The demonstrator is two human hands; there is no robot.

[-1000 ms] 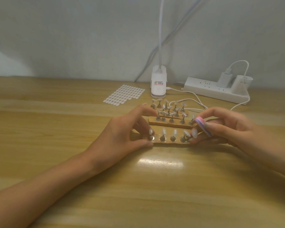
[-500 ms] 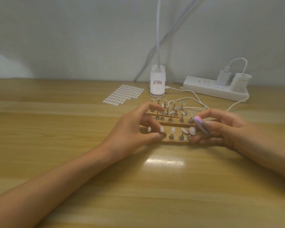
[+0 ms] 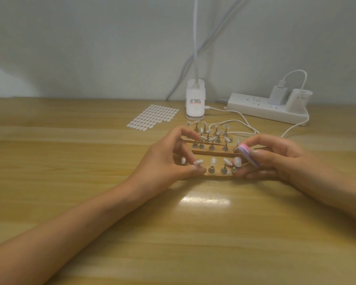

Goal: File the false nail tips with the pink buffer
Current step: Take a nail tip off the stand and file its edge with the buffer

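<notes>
Head view: the right grip pinches the pink buffer just above the nail tip nearest it. The left grip clasps the far end of the front holder strip. Filing looks about to start: the buffer edge must next come down lightly onto that tip. Since a second ago, the left grip has slid inward along the strip.

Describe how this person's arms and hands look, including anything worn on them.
Both forearms are bare as far as the frame shows: the left forearm and right forearm carry no sleeve, watch or bracelet. The left hand and right hand are ungloved, with no ring visible. The fingernails are too small and blurred to tell whether they are polished.
</notes>
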